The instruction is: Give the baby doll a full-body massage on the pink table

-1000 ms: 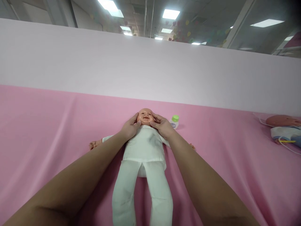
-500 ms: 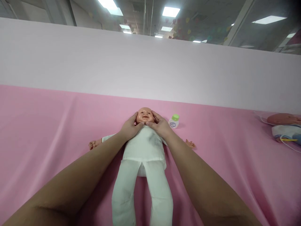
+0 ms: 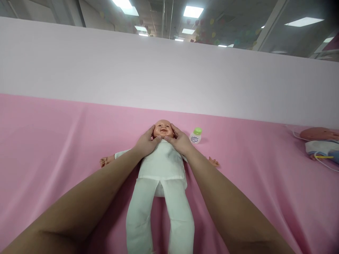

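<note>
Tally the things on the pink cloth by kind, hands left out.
Baby dolls: 2, one in white clothes with its head between the left hand and right hand, one at the right edge.
Green-capped bottles: 1.
Bundles of pale cloth with a cord: 1.
Total: 4 on the pink cloth.

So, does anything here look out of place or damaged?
Nothing stands out. The doll lies straight on the pink cloth, both hands cup its head, and the small bottle stands upright beside it.
</note>
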`<state>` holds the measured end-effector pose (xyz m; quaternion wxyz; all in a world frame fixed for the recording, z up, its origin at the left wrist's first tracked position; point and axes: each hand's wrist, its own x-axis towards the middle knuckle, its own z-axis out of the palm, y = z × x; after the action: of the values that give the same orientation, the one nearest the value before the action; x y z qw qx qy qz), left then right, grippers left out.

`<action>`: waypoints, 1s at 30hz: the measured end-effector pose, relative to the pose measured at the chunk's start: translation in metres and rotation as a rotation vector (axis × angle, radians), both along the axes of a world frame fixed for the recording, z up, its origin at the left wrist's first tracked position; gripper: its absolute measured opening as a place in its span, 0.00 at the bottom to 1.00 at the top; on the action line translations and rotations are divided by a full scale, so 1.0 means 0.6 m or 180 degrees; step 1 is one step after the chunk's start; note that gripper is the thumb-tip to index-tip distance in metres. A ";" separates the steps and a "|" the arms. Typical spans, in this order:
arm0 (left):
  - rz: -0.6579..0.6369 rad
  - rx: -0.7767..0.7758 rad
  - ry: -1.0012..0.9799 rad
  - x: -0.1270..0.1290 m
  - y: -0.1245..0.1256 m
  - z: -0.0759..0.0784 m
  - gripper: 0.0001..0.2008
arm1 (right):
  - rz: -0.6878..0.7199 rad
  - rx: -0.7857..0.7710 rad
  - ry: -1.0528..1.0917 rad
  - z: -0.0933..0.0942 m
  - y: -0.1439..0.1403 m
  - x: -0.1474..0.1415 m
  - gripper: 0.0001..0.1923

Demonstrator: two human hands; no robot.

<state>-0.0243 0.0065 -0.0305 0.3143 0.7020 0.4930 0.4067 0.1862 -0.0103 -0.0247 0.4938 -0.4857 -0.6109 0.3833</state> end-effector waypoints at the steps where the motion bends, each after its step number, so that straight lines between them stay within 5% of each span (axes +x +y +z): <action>1: -0.0021 -0.0026 -0.0117 0.000 0.002 -0.001 0.44 | 0.0054 -0.0010 0.0016 0.001 -0.001 0.002 0.47; 10: -0.0264 -0.0167 -0.1112 -0.002 0.014 -0.011 0.35 | 0.0217 -0.0033 0.0044 0.009 -0.001 0.016 0.37; 14: -0.0188 -0.0206 -0.0961 -0.005 0.014 -0.008 0.34 | 0.0208 -0.0011 0.0073 0.010 -0.003 0.013 0.34; 21: 0.0013 -0.0259 -0.0212 0.000 -0.007 0.015 0.48 | -0.0414 0.0209 -0.0665 0.013 -0.019 -0.014 0.48; 30: -0.0184 -0.0221 -0.0425 -0.006 -0.003 0.008 0.45 | -0.0427 0.0228 -0.0638 0.010 -0.013 -0.008 0.45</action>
<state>-0.0278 0.0047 -0.0255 0.3822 0.6759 0.4643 0.4260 0.1813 -0.0182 -0.0187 0.4718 -0.5435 -0.6367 0.2769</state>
